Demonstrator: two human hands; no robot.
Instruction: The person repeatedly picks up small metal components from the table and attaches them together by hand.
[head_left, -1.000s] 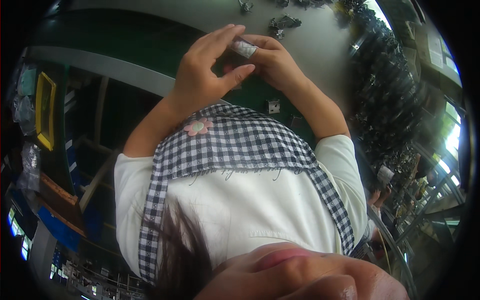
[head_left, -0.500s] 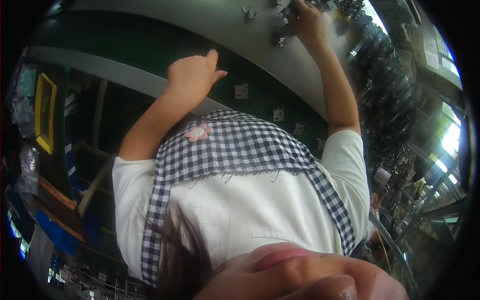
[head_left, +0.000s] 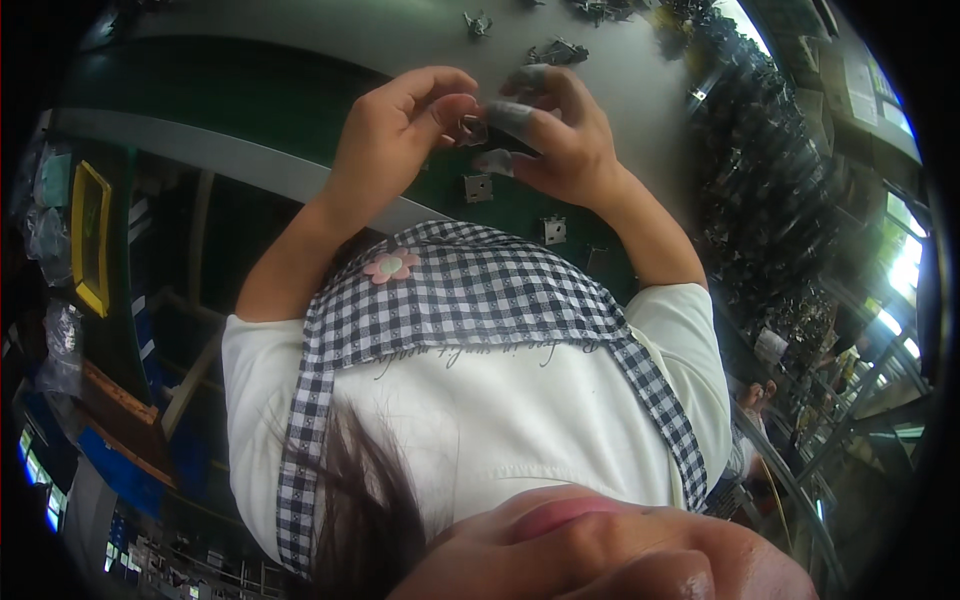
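Both hands meet above the green belt (head_left: 250, 110), in front of my checked apron (head_left: 470, 300). My left hand (head_left: 400, 130) pinches a small metal part (head_left: 472, 128) between thumb and forefinger. My right hand (head_left: 560, 140), with grey covers on its fingertips, grips the same part from the other side.
Small square metal plates (head_left: 478, 187) lie on the belt just below the hands. Loose metal pieces (head_left: 555, 50) sit on the grey table beyond. A big heap of dark metal parts (head_left: 760, 180) fills the right side. A yellow frame (head_left: 90, 235) stands at the left.
Half a second ago my right hand was stretched far out to the loose pieces on the table and my left hand hung open. Both have now come together on a small metal part.
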